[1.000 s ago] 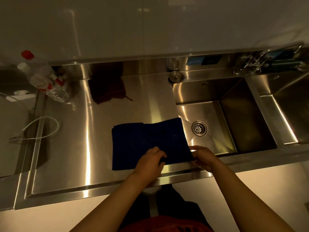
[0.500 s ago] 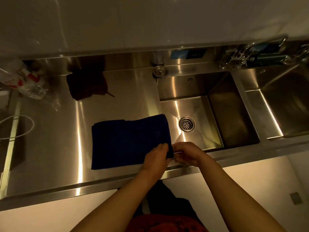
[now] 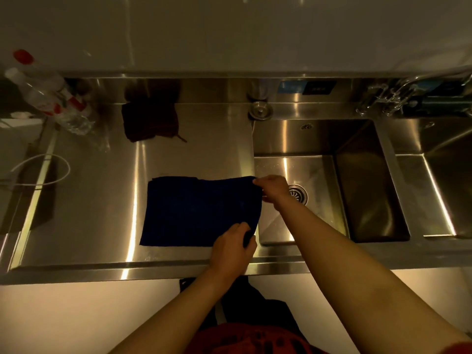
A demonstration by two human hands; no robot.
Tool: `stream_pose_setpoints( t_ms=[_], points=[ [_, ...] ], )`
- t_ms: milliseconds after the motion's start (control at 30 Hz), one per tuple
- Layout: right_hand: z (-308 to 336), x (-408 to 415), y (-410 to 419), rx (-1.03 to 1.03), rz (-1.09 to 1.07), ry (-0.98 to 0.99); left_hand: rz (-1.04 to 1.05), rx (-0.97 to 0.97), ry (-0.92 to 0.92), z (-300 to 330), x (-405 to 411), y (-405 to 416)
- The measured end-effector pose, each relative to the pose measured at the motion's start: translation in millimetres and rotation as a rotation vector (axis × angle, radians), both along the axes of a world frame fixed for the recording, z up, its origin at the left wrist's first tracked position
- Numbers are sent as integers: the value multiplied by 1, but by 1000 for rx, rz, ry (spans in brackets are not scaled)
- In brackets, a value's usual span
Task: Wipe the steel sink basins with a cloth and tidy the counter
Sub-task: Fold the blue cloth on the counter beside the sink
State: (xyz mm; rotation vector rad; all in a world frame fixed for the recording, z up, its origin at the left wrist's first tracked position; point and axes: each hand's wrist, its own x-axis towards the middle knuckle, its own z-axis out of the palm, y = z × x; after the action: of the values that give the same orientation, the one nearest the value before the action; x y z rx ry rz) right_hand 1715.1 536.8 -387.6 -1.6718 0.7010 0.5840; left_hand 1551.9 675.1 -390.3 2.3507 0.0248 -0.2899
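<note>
Blue cloth (image 3: 201,210) is spread flat on the steel worktop (image 3: 84,200), just left of the sink basin (image 3: 332,180). Its near right corner is gripped by the left hand (image 3: 233,247); its far right corner is pinched by the right hand (image 3: 272,186).

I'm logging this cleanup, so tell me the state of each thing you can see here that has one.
blue cloth: spread flat on the counter, right edge held at both corners
left hand: grips the near right corner
right hand: pinches the far right corner
dark red cloth: bunched by the backsplash
sink basin: empty, drain uncovered
plastic bottles: capped, lying tilted
</note>
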Motion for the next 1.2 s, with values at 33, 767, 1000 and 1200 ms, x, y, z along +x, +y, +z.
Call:
stream_pose_setpoints(
  t_ms=[33, 767, 1000, 1200],
  points=[
    [1, 5, -1, -30, -9, -24, 11, -23, 3, 2, 0, 0],
    [56, 32, 138, 131, 209, -133, 628, -602, 70, 58, -26, 128],
    [45, 29, 202, 117, 281, -121, 778, -662, 92, 40, -35, 186],
    [33, 25, 244, 89, 354, -72, 844, -686, 143, 16, -42, 220]
  ],
)
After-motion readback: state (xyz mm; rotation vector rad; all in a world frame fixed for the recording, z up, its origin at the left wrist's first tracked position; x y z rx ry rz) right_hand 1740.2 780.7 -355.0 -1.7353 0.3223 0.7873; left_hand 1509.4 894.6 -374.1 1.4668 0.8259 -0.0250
